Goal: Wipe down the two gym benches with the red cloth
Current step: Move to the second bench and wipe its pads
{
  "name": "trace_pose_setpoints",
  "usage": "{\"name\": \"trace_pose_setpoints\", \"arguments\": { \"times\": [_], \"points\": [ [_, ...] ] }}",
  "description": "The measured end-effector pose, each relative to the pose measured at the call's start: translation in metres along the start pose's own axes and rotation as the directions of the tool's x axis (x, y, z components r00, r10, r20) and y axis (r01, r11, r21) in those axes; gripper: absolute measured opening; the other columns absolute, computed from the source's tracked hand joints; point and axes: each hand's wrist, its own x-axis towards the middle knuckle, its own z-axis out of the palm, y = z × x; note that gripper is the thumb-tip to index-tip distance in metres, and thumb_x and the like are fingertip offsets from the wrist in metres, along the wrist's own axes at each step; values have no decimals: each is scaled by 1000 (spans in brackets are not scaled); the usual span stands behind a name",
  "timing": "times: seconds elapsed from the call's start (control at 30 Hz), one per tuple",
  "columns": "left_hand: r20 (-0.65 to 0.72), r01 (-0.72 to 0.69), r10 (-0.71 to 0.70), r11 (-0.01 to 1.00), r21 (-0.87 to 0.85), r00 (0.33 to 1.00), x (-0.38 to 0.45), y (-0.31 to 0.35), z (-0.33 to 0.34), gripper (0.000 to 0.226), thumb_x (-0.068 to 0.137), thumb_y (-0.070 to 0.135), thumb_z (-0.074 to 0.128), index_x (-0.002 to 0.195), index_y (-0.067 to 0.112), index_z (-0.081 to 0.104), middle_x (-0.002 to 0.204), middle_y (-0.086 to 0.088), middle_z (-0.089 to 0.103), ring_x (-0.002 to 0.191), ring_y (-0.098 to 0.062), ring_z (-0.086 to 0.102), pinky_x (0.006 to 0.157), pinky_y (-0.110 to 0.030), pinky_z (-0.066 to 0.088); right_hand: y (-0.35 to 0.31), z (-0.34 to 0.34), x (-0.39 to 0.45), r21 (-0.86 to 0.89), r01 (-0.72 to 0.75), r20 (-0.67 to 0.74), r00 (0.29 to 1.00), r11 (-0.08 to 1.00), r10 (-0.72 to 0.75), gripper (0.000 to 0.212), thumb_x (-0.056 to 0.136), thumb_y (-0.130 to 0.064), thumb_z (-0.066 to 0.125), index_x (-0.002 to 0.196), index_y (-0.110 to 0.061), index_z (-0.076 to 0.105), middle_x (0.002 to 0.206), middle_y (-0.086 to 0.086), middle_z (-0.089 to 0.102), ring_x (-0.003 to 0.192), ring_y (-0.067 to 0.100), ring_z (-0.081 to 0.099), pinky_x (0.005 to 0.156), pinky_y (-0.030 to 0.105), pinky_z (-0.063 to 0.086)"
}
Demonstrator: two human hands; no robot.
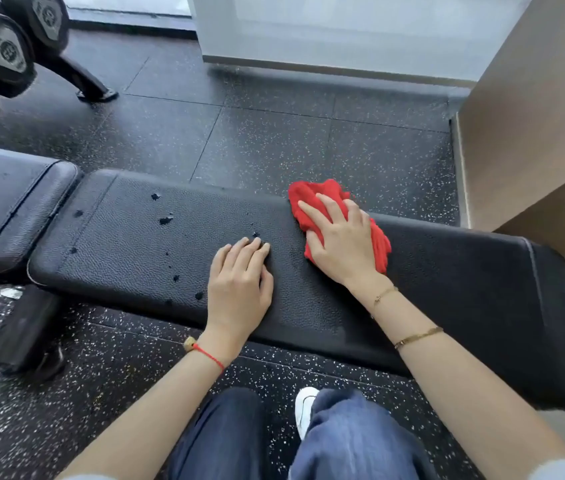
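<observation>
A person looks down at a long black padded gym bench (447, 289) that runs from left to right across the view. Its leather-look top has several small torn spots (166, 220) toward the left.

The right hand (340, 237) lies flat on a crumpled red cloth (312, 194), fingers spread and nearly straight, pressing it against the far edge of the bench, a little right of the middle. Part of the cloth hangs past that far edge. Two thin gold bracelets (416, 337) circle this wrist and forearm.

The left hand (239, 282) rests palm down on the bare padding just left of the cloth, fingers together and relaxed, holding nothing. A red string bracelet (208, 355) sits on this wrist.

At the left, a second black pad (7, 202) meets the end of the bench. Beyond it, at the far left, black dumbbells (0, 50) sit on a rack. The floor (274, 133) is black rubber tile with white flecks. The person's blue trousers (350, 441) and one white shoe (305, 407) show at the near edge.
</observation>
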Motion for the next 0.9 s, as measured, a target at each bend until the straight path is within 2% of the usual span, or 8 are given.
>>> {"name": "trace_pose_setpoints", "arguments": {
  "times": [0.13,0.2,0.4,0.5,0.57,0.77,0.83,0.9],
  "points": [
    [-12,-34,34,999,-5,999,2,-3,-1,31,90,19,53,115,12,70,123,-3,69,118,-21,63,110,-47,38,-14,7,-36,-11,143,-49,988,990,-143,52,88,-40,47,140,-42,47,150,-7,42,130,34,38,108,46,27],
    [-38,-42,40,998,-45,998,4,-8,-8,30,91,20,54,115,12,70,124,-3,69,118,-20,63,112,-47,36,-10,7,-55,-3,167,-60,984,986,-167,52,87,-41,44,139,-42,47,149,-10,42,129,33,39,108,47,29],
    [-192,-148,128,984,-95,973,-5,-86,-42,32,96,25,51,123,13,66,127,-2,67,124,-20,58,115,-40,34,-15,8,-52,-50,-72,-121,991,996,65,47,94,-39,48,141,-42,44,152,-10,38,131,30,35,109,42,26],
    [-156,-180,166,981,-79,974,-14,-135,-50,33,96,24,50,123,12,65,125,-3,67,123,-23,57,111,-39,36,-42,12,-27,-32,-178,-126,977,983,173,47,95,-38,46,142,-41,43,154,-8,34,134,32,32,111,41,24],
    [-110,-198,188,977,-81,976,-17,-156,-49,34,94,23,51,123,11,65,126,-4,66,123,-26,57,110,-41,37,-68,15,-18,-29,-194,-103,976,981,190,47,96,-39,44,143,-42,41,155,-8,32,135,32,30,112,41,23],
    [-7,-223,224,970,-97,975,-21,-177,-45,41,96,28,45,128,11,63,134,-6,63,126,-27,56,110,-46,37,-125,27,-64,-20,62,-36,997,998,-62,49,93,-38,46,142,-44,43,152,-11,37,133,29,32,111,43,23],
    [6,-220,222,970,-101,975,-25,-184,-46,44,97,30,41,130,11,62,136,-6,62,127,-28,55,111,-47,37,-115,25,-85,-20,72,-59,996,997,-73,50,91,-39,43,140,-44,45,151,-12,39,131,28,35,110,43,27],
    [2,-223,224,969,-103,975,-25,-192,-47,45,97,30,39,131,12,61,136,-6,61,128,-28,54,111,-46,37,-98,22,-94,-23,-1,-106,994,1000,-1,49,90,-39,43,138,-44,47,149,-13,41,130,28,37,109,43,29]
  ]
}}
